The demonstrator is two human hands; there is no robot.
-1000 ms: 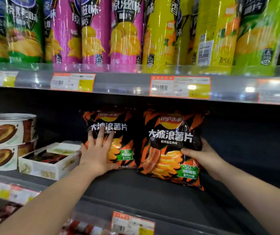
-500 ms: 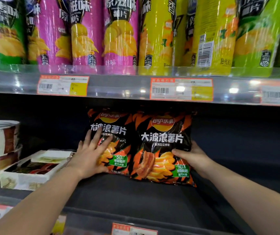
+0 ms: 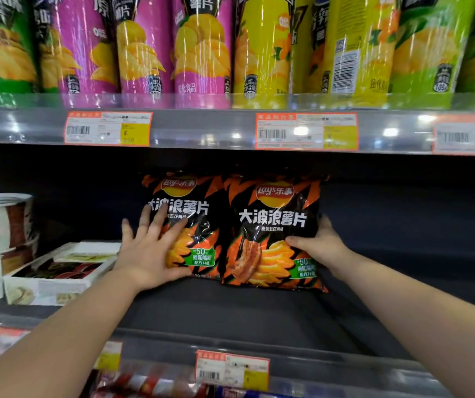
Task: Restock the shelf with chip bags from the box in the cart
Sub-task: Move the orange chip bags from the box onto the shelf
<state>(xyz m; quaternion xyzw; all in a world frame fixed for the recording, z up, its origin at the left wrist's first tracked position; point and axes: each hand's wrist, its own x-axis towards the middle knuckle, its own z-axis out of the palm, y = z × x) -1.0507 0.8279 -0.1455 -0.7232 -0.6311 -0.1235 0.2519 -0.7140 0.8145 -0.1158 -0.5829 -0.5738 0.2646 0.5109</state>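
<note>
Head view: your left hand spread on left bag, right hand gripping right bag. Push both back evenly, upright.

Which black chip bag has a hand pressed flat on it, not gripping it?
The left bag: the left hand lies flat on its front, fingers spread. The right hand grips the right bag by its edge.

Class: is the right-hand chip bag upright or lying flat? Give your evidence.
Upright. The chip bag stands on its bottom edge on the shelf, logo on top, right hand gripping its side.
</note>
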